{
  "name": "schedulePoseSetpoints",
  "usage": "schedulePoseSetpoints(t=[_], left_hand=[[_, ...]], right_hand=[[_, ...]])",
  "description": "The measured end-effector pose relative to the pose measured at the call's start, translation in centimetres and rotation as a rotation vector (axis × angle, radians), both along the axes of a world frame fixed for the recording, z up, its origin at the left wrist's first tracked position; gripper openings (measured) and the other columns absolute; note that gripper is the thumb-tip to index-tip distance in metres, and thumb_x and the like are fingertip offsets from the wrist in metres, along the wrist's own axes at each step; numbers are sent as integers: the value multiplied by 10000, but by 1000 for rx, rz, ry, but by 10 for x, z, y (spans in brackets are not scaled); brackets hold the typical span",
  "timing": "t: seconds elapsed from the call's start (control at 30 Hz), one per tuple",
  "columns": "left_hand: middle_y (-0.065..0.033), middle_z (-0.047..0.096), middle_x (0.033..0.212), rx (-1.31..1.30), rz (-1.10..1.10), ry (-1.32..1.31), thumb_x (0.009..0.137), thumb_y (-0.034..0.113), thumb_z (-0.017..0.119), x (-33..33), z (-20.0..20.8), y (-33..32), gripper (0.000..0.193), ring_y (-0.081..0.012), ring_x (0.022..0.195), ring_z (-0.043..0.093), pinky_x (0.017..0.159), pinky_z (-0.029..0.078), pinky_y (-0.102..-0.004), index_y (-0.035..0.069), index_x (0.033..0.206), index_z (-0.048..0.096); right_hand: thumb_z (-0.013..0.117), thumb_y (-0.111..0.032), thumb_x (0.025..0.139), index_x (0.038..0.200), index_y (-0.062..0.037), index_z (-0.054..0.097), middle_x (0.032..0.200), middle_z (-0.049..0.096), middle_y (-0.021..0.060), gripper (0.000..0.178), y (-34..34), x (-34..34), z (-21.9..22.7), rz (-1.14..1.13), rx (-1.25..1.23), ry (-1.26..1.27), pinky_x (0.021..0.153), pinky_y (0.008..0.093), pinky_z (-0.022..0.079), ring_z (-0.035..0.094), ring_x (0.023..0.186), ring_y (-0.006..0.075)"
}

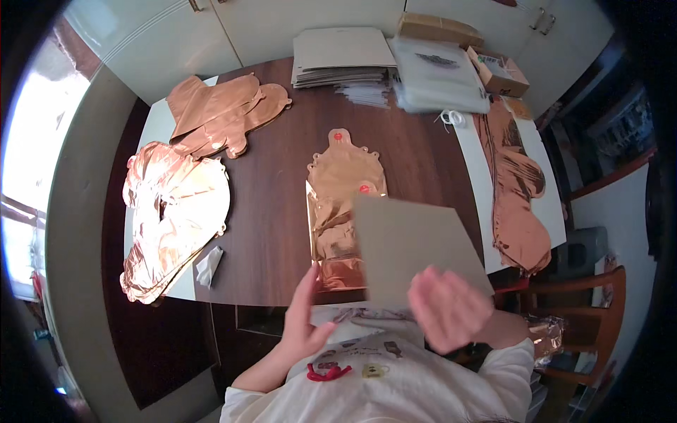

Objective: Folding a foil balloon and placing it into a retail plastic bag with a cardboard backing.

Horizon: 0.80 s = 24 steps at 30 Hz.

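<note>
A flat, folded rose-gold foil balloon lies in the middle of the table, its rounded tabbed end pointing away from me. Two small red marks show on it. My left hand is at its near left corner, thumb apart from the straight fingers, holding nothing. In my right hand is a grey-beige cardboard sheet, tilted above the balloon's right side and covering part of it. Motion blurs that hand and the sheet, and the sheet hides where some of the fingers grip.
More foil balloons lie in piles at the far left, near left and right. A stack of cardboard sheets, clear plastic bags and a small box stand at the back. A crumpled white tissue lies left; a wooden chair stands right.
</note>
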<state>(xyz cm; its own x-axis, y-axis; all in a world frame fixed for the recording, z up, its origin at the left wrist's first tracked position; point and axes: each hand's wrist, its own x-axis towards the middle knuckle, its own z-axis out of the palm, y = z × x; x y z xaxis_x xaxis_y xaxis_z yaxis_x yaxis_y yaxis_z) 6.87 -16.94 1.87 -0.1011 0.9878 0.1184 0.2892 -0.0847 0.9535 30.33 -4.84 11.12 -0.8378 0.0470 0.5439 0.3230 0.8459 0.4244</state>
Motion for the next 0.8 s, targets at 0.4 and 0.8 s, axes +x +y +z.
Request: schedulePoseSetpoints(t=[0.4, 0.8], left_hand=[[-146, 458, 1340, -277, 99, -679, 796, -114, 524, -22, 9, 4, 778, -180, 1175, 502, 949, 434, -311, 59, 1473, 182], [-120, 574, 1178, -210, 51, -79, 823, -33, 559, -20, -1, -24, 680, -125, 1005, 571, 838, 455, -244, 47, 1442, 289]], right_hand=[[570, -217, 811, 969, -45, 674, 1014, 665, 76, 256, -61, -40, -21, 392, -597, -20, 880, 362, 485, 623, 1007, 257], [688, -335, 795, 1378, -64, 369, 1463, 269, 207, 717, -16, 7, -96, -344, -1227, 247, 1034, 480, 294, 347, 1297, 362]])
